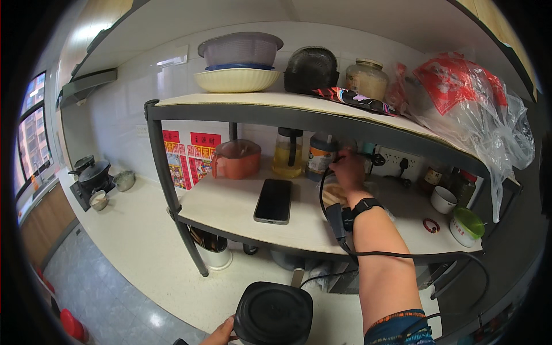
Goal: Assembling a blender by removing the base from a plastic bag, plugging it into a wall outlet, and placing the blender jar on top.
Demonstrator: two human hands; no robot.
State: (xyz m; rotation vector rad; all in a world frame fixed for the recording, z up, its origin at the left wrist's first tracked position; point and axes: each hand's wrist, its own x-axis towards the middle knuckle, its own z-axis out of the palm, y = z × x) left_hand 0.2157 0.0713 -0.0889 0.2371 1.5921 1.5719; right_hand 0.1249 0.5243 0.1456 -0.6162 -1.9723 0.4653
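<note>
My left hand [219,333] is at the bottom edge of the view, its fingers closed at the side of a black pot-like object [273,313] with a square, round-cornered top. What exactly its fingers grip is partly cut off. My right hand [349,171] reaches deep onto the middle shelf, beside a jar with a blue and orange label [321,155]. Its fingers are bent together, and what they hold is hidden. A black cable [321,192] runs down from near these fingers. On my right wrist sits a black band [366,205] with a cable plugged into it.
On the middle shelf [230,202] are a phone [273,201], an oil bottle [288,152], an orange container [237,158], a white mug [443,199] and a green-lidded bowl [466,226]. Behind is a socket strip [399,161]. Bowls [238,54] and a plastic bag [460,86] occupy the upper shelf.
</note>
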